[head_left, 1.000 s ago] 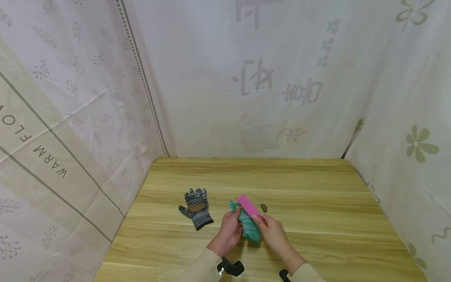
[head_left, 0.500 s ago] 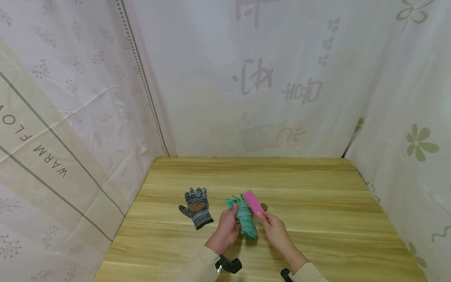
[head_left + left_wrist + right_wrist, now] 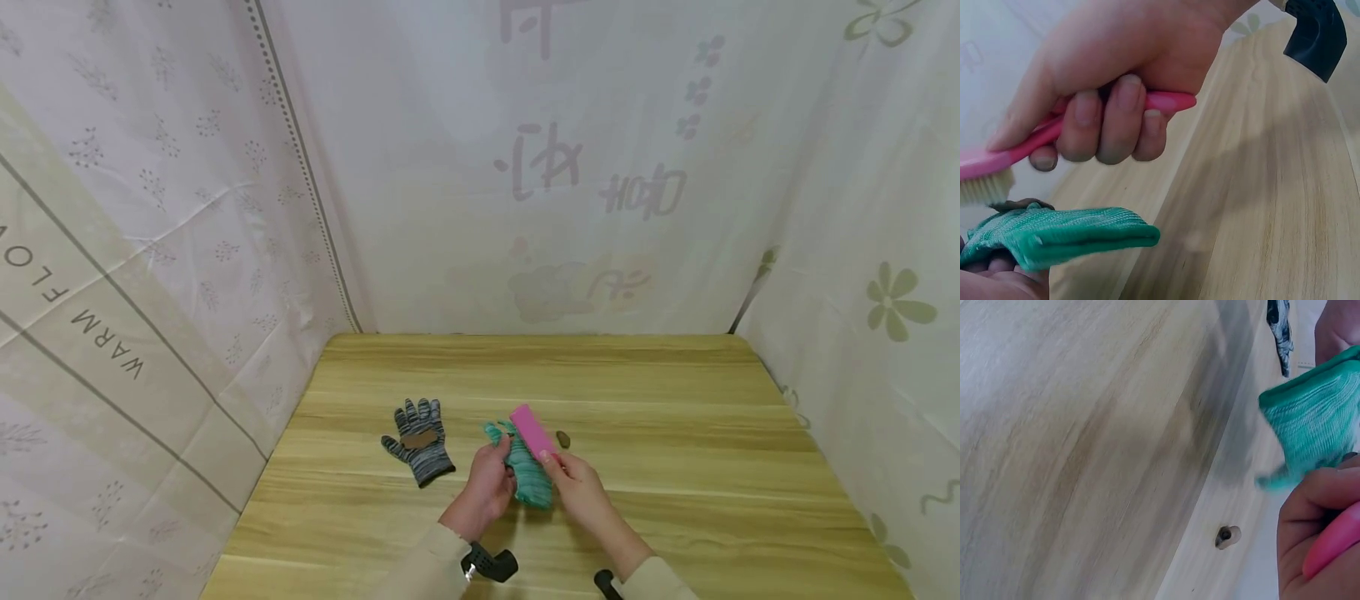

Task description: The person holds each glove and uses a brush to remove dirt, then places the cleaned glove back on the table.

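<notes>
My left hand [image 3: 487, 487] holds a green knitted glove [image 3: 534, 485] above the table, thumb on top and fingers underneath. In the left wrist view the glove's cuff [image 3: 1094, 237] points right, and a dark brown patch [image 3: 1022, 204] shows on its upper side. My right hand [image 3: 585, 493] grips a pink brush [image 3: 532, 431] by its handle [image 3: 1172, 100], fingers curled round it. The brush's pale bristles [image 3: 986, 189] face down, close over the glove near the dark patch. In the right wrist view the brush head is out of sight.
A grey-and-black knitted glove [image 3: 430, 460] with a brown patch [image 3: 417, 439] lies flat on the wooden table [image 3: 675, 400], left of my hands. Beyond my right hand is a small brown object [image 3: 563, 438]. Patterned curtains [image 3: 450, 208] surround the table's back and sides.
The brush swung right to the green glove's edge half a second ago and is now back left over it. The green glove turned and tilted slightly with it; the grey glove stayed put.
</notes>
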